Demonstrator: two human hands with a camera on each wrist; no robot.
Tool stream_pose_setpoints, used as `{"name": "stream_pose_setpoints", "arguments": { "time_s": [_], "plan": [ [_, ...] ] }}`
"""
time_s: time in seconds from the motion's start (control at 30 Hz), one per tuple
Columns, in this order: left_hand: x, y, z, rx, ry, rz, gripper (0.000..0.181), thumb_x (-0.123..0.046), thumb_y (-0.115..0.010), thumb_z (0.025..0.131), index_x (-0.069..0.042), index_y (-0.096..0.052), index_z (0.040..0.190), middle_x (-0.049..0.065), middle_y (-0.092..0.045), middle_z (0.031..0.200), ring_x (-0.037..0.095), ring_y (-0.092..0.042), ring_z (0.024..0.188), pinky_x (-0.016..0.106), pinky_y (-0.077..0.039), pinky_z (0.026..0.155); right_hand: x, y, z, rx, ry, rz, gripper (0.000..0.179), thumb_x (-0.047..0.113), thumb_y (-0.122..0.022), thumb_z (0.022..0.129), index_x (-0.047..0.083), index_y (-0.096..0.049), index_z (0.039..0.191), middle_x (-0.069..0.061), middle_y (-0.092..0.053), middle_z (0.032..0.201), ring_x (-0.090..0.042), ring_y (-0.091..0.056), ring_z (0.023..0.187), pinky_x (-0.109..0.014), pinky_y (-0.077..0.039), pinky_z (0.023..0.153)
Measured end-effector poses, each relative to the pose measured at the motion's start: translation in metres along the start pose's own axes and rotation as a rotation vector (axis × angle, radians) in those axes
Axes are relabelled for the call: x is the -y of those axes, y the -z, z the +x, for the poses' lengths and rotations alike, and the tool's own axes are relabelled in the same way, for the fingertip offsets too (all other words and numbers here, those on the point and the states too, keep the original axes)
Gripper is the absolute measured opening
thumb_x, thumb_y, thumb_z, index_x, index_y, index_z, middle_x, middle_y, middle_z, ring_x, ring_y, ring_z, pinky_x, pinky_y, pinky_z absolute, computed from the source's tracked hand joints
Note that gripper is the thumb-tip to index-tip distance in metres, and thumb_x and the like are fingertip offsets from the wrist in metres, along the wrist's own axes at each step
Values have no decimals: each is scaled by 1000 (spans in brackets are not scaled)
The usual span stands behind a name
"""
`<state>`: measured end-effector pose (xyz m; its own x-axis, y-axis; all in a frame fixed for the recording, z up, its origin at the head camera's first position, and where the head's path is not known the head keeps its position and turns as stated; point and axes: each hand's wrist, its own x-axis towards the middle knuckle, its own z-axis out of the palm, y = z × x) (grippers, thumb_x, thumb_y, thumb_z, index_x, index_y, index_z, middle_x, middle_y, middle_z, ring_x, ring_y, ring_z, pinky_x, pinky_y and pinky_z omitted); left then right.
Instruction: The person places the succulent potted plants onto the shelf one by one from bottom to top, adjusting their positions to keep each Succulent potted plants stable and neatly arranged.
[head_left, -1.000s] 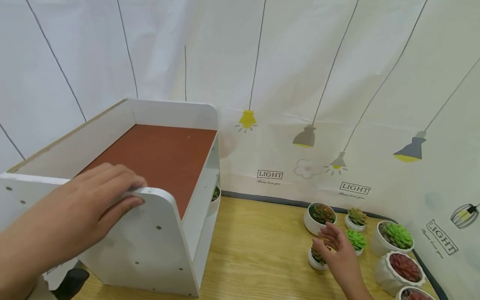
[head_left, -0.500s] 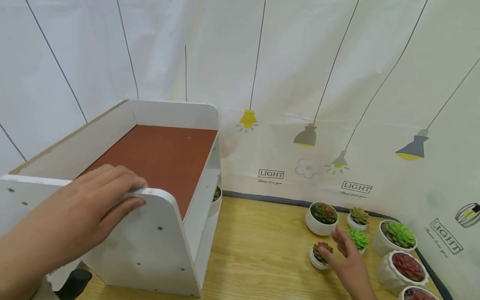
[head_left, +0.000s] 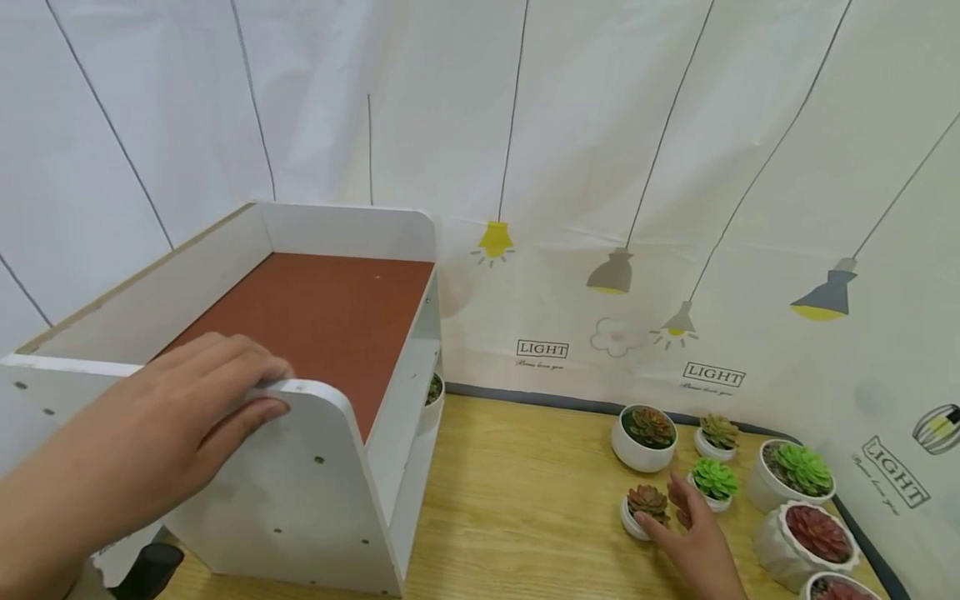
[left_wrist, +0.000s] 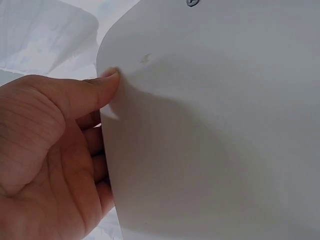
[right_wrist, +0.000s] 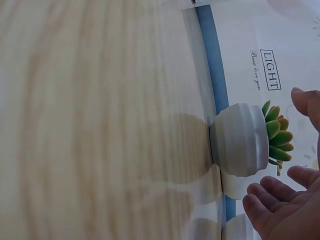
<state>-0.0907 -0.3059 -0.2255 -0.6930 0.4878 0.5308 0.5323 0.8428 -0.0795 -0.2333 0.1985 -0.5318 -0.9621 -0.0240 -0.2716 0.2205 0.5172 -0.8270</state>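
Observation:
My left hand [head_left: 202, 408] grips the top edge of the end panel of a white shelf unit [head_left: 292, 483]. In the left wrist view its thumb presses one face of the white panel [left_wrist: 215, 130], and the fingers go behind the edge. My right hand [head_left: 697, 542] is beside a small potted succulent [head_left: 647, 500] with reddish-brown leaves in a white pot. The right wrist view shows a ribbed white pot [right_wrist: 239, 140] upright on the table, its leaves between the spread thumb and fingers of the right hand [right_wrist: 290, 200]. A gap shows between fingers and pot there.
Around the right hand stand several other white-potted succulents, among them a larger brown one [head_left: 645, 437], a small green one [head_left: 714, 483] and a dark red one [head_left: 813, 537]. Another pot [head_left: 433, 392] sits on the shelf. Behind the wooden table [head_left: 517, 483] hangs a printed backdrop [head_left: 480, 125].
My right hand has moved down and slightly right, from above the small reddish-brown succulent to beside it, with thumb and fingers still spread. My left hand has stayed on the panel.

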Motion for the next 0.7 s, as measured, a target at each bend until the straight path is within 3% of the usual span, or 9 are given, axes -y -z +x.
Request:
{"name": "stream_pose_setpoints", "arguments": {
  "time_s": [0.4, 0.7],
  "plan": [
    [1, -2, 0, -16, -12, -19, 15, -19, -73, 98, -23, -66, 110, -20, -58, 104, 1, -51, 94, 16, -38, 90, -11, -1, 7, 45, -57, 53, 123, 51, -81, 88, -6, -2, 163, -40, -21, 161, -57, -29, 148, -63, -35, 119],
    [2, -1, 0, -11, -7, -16, 17, -18, -73, 97, -24, -66, 111, -21, -58, 105, 1, -51, 94, 17, -39, 90, -17, 2, 11, 68, -43, -35, 116, 55, -85, 82, -9, -25, 157, -38, -39, 153, -53, -46, 140, -59, -47, 110]
  ]
}}
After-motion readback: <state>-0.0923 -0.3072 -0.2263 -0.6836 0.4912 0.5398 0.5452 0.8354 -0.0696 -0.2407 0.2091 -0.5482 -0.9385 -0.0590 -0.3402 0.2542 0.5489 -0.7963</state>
